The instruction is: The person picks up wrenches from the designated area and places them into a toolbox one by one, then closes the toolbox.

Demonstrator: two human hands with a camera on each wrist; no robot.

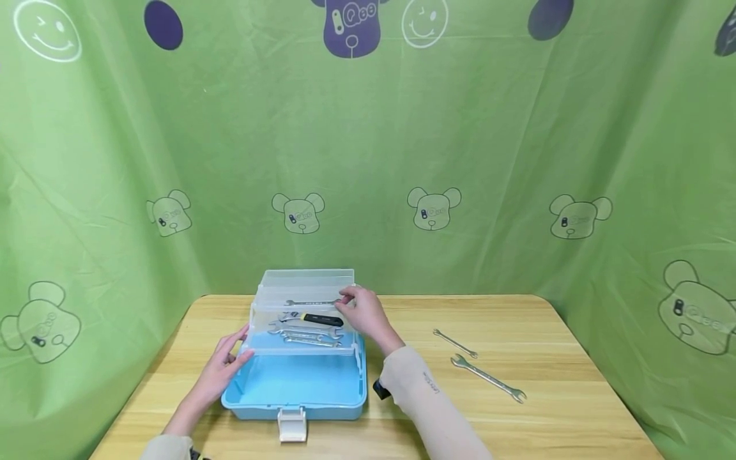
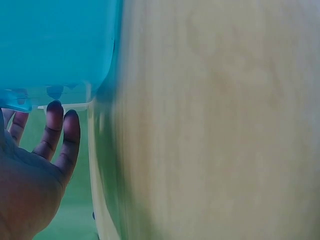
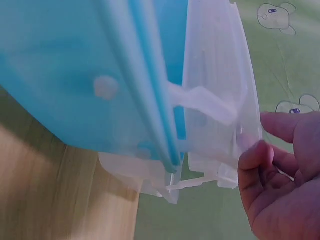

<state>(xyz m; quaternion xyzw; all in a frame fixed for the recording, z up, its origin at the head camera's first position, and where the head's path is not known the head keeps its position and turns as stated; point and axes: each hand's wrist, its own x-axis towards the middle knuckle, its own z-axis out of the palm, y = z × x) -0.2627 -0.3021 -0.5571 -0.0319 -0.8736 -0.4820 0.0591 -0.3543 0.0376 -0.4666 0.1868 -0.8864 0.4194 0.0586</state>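
A light blue toolbox (image 1: 299, 409) stands with its clear trays raised. My left hand (image 1: 221, 367) holds the toolbox's left side, its thumb by the near tray's front corner; in the left wrist view two fingers stick out below the blue wall. In the upper tray lies an open-end wrench (image 1: 307, 303), and my right hand (image 1: 368, 314) pinches its right end. The right wrist view shows those curled fingers at the clear tray's edge, with the wrench hidden. An adjustable wrench (image 1: 322, 319) with a black handle lies in the lower tray (image 1: 264, 348) above several silver wrenches (image 1: 313, 331).
Right of the toolbox, a small wrench (image 1: 455, 343) and a larger double open-end wrench (image 1: 489, 378) lie on the wooden table (image 1: 552, 409). The white latch (image 1: 292, 425) hangs down at the toolbox's front. A green curtain (image 1: 368, 153) surrounds the table's back and sides.
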